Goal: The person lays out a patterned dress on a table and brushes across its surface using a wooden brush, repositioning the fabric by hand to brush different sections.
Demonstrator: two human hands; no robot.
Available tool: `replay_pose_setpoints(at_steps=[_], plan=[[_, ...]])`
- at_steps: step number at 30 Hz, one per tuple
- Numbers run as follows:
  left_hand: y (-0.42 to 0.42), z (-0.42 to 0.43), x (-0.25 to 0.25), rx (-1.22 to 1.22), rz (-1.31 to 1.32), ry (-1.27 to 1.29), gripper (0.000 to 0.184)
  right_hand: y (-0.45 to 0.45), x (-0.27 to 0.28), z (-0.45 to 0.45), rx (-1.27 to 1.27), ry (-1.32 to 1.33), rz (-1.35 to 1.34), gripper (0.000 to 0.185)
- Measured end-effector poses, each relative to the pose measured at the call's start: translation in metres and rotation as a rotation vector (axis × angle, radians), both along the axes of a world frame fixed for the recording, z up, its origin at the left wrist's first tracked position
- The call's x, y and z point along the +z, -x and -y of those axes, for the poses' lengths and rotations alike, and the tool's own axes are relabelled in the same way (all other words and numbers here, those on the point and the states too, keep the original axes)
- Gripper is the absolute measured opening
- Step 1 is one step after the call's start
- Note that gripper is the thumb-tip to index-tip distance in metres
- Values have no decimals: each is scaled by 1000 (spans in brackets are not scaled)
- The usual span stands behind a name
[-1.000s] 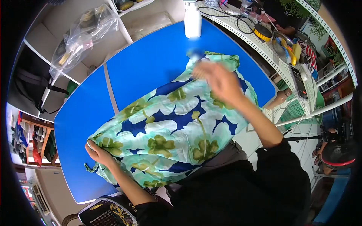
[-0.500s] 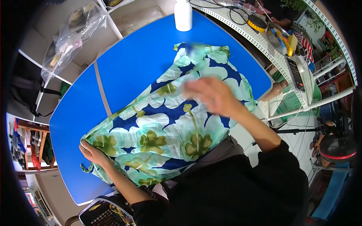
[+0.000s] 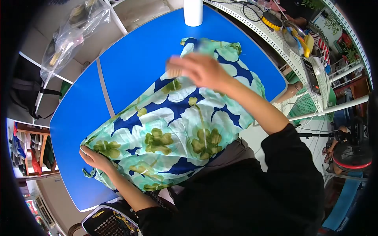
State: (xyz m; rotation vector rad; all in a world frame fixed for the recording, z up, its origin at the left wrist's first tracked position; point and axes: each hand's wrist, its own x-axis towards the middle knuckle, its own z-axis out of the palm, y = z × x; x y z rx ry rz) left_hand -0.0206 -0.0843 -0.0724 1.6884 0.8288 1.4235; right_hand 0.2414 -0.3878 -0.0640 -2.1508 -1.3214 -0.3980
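A floral cloth (image 3: 185, 118) in white, mint, navy and olive lies spread over the blue table (image 3: 134, 70) and hangs toward my lap. Its left corner is pinched in my left hand (image 3: 94, 159), thumb on top and the other fingers mostly hidden beneath. A narrow strip of the same cloth dangles just below that hand. Over the upper part of the cloth is my right hand (image 3: 202, 70), its fingers pointing left past the cloth's edge. Motion smears those fingertips, so I cannot tell whether they grip anything.
A white bottle (image 3: 193, 13) stands at the table's far edge. On the right, a perforated white shelf (image 3: 252, 23) carries a yellow brush (image 3: 271, 21), cables and tools. A clear plastic bag (image 3: 73, 41) hangs by the shelving on the left. A fan (image 3: 352, 153) stands at far right.
My right hand has moved up and left across the cloth toward its far edge. The left hand keeps its hold on the corner. The view has shifted slightly.
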Motion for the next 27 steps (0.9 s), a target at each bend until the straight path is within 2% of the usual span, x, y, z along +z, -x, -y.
replay_pose_setpoints(at_steps=[1, 3, 5, 7, 9, 11, 12, 13, 14, 15, 16, 17, 19, 21, 22, 23, 25, 27], plan=[[1, 0, -1, 2, -10, -8, 30, 17, 1, -2, 108, 23, 152, 41], [1, -3, -2, 14, -23, -29, 30, 22, -10, 4, 87, 86, 205, 40], [4, -4, -4, 9, -35, -45, 31, -9, -13, 21, -119, 114, 16, 39], [5, -8, -7, 42, -67, -66, 31, -65, -34, 56, -348, -107, 225, 41], [5, -12, -8, 100, -88, -113, 31, -85, -37, 84, -620, -189, 169, 38], [6, -16, -10, 38, -4, 8, 31, -49, -10, 76, -571, -268, 91, 38], [6, -16, -9, 36, -11, -5, 30, -15, 4, 58, -468, -282, -10, 35], [6, -15, -8, 27, -21, -17, 30, 19, 11, 44, -207, -308, -17, 32], [6, -13, -8, 12, -31, -26, 30, 56, 3, 26, 52, -422, -303, 29], [7, -12, -9, 24, -37, -19, 30, 80, 7, 30, 126, 6, 72, 29], [7, -12, -9, 33, -41, -15, 29, 103, 6, 29, 297, 137, -195, 32], [6, -13, -9, 40, -43, -13, 29, 120, -4, 30, 304, -46, 228, 19], [6, -13, -9, 41, 4, 18, 29, 105, 31, 31, 104, 434, -664, 27], [8, -19, -13, 46, -41, -45, 28, 62, -11, 63, -35, -19, 3, 38], [3, -9, -11, -4, -44, -43, 27, 51, -7, 72, -190, -160, -50, 34], [2, -10, -12, -7, -42, -42, 26, 37, -10, 86, -386, -182, -39, 35], [2, -12, -11, -14, -42, -49, 26, 18, -14, 112, -543, -446, -371, 39], [2, -15, -11, -19, -17, -14, 24, 30, -11, 122, -547, -491, -408, 42]])
